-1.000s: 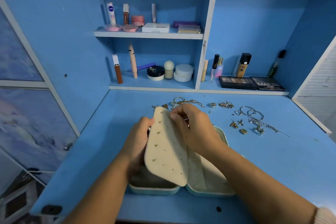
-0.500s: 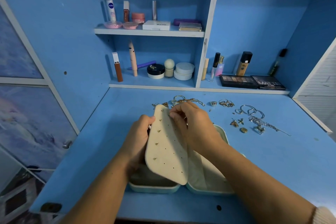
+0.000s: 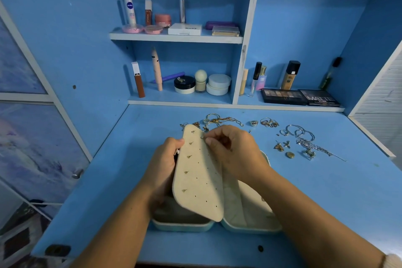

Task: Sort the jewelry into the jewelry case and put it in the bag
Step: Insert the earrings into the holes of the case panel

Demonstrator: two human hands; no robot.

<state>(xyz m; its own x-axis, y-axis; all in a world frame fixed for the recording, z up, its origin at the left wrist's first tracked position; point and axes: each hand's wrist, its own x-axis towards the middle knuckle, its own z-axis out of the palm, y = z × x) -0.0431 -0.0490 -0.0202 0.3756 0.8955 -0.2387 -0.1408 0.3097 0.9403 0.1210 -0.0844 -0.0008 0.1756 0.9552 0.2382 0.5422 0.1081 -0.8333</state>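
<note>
Fingers [image 3: 212, 138] of the right hand [image 3: 238, 154] are pressed together in a pinch on a small earring [image 3: 202, 137], at a hole near the top of the beige earring panel [image 3: 198, 180]; I judge that its pin is being pushed through the hole, which is why the pinch sits so close to the surface; the left hand [image 3: 164, 165] grips the panel at its left edge, one finger on the front and the others hidden behind, probably to give a firm back against the push; the panel stands up from the middle of the open jewelry case [image 3: 185, 225], which lies on the counter [image 3: 337, 202] just in front of the person, its two halves flat to left and right; I count five earrings already seated in the left column of the panel, one more in the pinch, and many empty holes beside them; the loose jewelry [image 3: 269, 123] lies in about five small heaps behind and to the right of the case, near enough to reach, though the pieces are too small to count one by one; no bag is in view.
</note>
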